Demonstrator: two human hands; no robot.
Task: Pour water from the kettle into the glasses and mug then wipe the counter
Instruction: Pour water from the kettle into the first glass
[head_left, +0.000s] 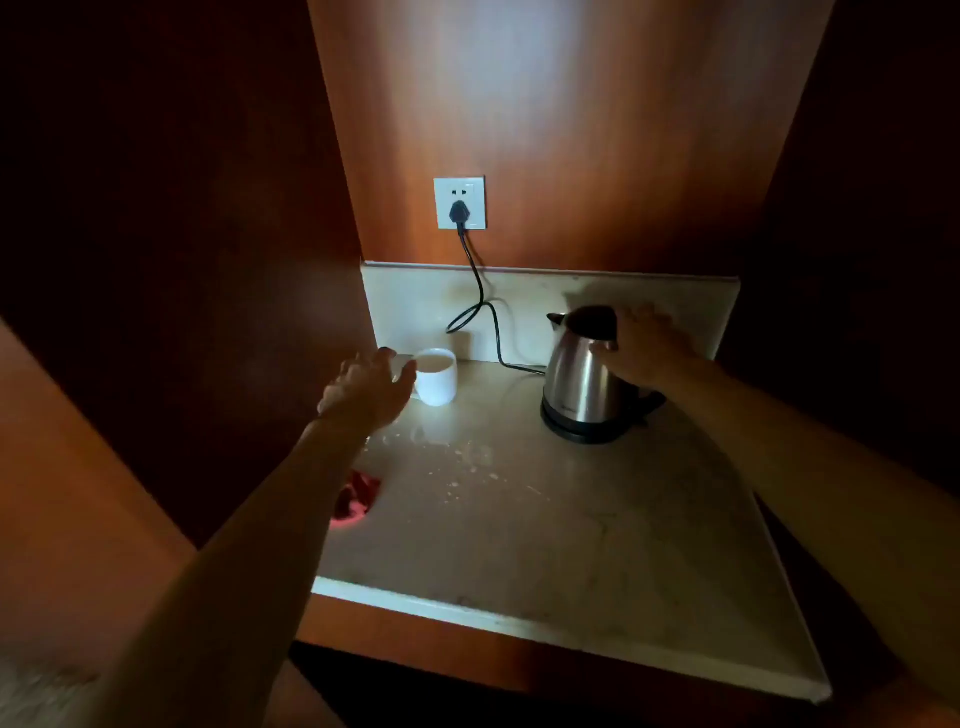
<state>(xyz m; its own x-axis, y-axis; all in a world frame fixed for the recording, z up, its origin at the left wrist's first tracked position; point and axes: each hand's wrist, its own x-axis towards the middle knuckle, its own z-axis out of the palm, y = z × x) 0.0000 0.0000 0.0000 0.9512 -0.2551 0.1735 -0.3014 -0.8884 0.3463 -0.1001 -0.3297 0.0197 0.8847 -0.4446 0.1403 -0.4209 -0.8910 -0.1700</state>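
From the head view, the steel kettle stood upright on its black base toward the back right of the stone counter. The right hand lay against the kettle's handle side, thumb on the steel body and fingers by the black lid; whether they curled round the handle could not be told. Left of the kettle, near the backsplash, stood 1 white mug. The left hand reached it with loosely curved fingers, touching or just beside its near side. A black cord ran from the kettle's base up to the wall socket. A red cloth lay nearer than the mug, partly hidden under the left forearm.
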